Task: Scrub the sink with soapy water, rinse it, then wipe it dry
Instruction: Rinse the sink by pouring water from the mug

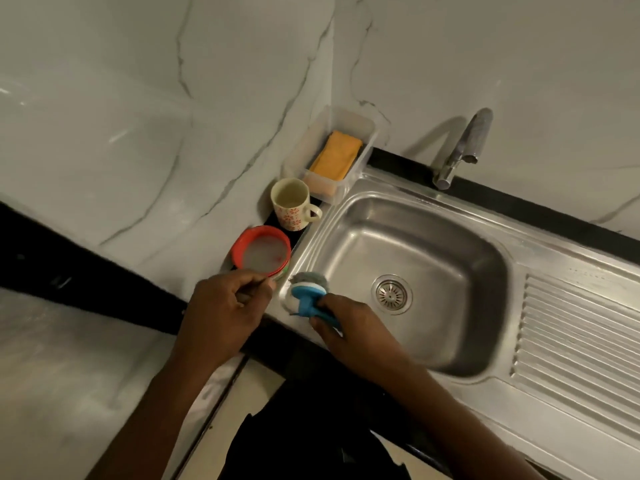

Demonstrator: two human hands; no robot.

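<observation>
Gripping the blue scrubber (306, 296) by its handle, the right hand (349, 327) holds it at the lower-left rim of the sink (433, 254), basin just rightward, while the left hand (221, 306) pinches a utensil (257, 283) by the red bowl (242, 241).

There is one camera. It sits on the person's head and looks forward and down. It is near the sink (398, 244) and sees into it from above. The bowl of the sink fills the middle and right of the picture. The view is turned a bit, so the sink runs on a slant to the right edge. The wall (173, 81) fills the top and left. The tap (460, 150) is up on the right. Both arms come in from the bottom edge. The left hand (221, 306) and right hand (349, 327) meet near the middle. The lens is wide.
</observation>
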